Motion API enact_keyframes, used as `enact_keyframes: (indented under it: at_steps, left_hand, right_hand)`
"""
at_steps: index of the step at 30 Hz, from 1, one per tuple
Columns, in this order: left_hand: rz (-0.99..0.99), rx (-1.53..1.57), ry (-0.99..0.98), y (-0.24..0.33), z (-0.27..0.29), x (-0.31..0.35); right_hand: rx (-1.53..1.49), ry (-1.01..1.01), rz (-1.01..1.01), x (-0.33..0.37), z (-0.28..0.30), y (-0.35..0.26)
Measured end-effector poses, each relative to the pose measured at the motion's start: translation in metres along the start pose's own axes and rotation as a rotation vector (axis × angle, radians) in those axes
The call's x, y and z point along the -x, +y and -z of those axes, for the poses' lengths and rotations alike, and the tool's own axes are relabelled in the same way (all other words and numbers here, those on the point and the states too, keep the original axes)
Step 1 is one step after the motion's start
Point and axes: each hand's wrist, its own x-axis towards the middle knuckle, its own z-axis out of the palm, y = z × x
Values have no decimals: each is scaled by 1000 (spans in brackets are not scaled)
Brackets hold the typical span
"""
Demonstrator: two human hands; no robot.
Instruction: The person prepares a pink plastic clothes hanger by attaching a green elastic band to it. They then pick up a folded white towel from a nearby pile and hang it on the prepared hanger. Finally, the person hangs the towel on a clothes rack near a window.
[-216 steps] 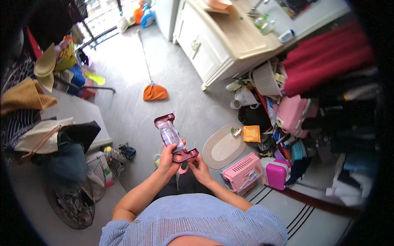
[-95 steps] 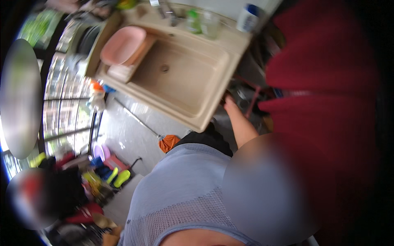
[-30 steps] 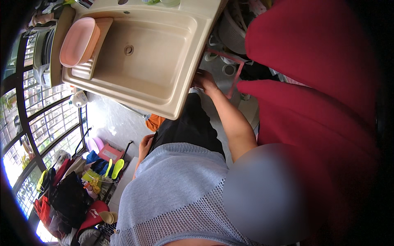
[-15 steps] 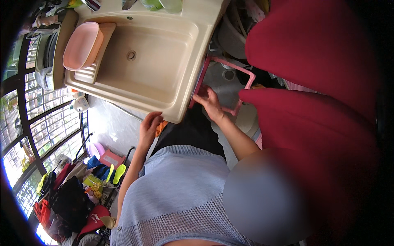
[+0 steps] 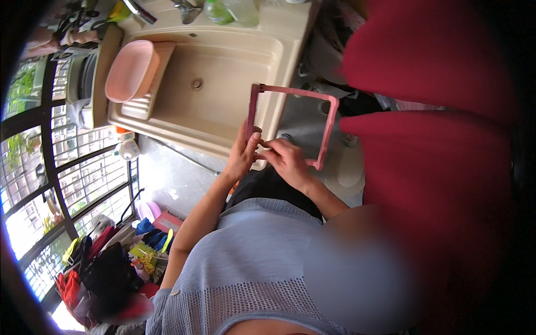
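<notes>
Both my hands are at a pink rectangular frame [image 5: 328,134] with an open middle, held up over the near right corner of the sink [image 5: 223,137]. One side of it is a wider, dark maroon bar [image 5: 253,109]. My left hand [image 5: 243,155] is closed round the lower part of that bar, thumb on top. Beside it, my right hand [image 5: 286,161] is closed at the frame's near left corner, knuckles up. The fingertips of my right hand are partly hidden.
A pink basin [image 5: 131,72] sits on the sink's ribbed ledge at the left. Green bottles [image 5: 218,12] and a faucet [image 5: 187,10] stand at the far edge. Dark red cloth [image 5: 424,151] hangs close on the right. Clothes [image 5: 109,273] are piled lower left.
The pink frame has risen and shifted left from beside the sink to over its corner. My left hand has left the sink's edge and taken hold of the maroon bar.
</notes>
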Motion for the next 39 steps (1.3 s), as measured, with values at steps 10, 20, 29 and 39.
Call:
enact_keyframes:
  at_steps: [10,20,29,39]
  left_hand:
    - [86,98,224,-2,72,47]
    - [165,131,298,-18,48,45]
    - [255,234,98,35,35,53]
    - [59,40,-172,-58,0,8]
  right_hand:
    - [-670,120,-454,-21,12,29]
    - [-364,-448,53,-8,-79,-81]
    - [-486,-348,39,-11,-88,-97]
    - [-486,-148,-94,17,-22,-61]
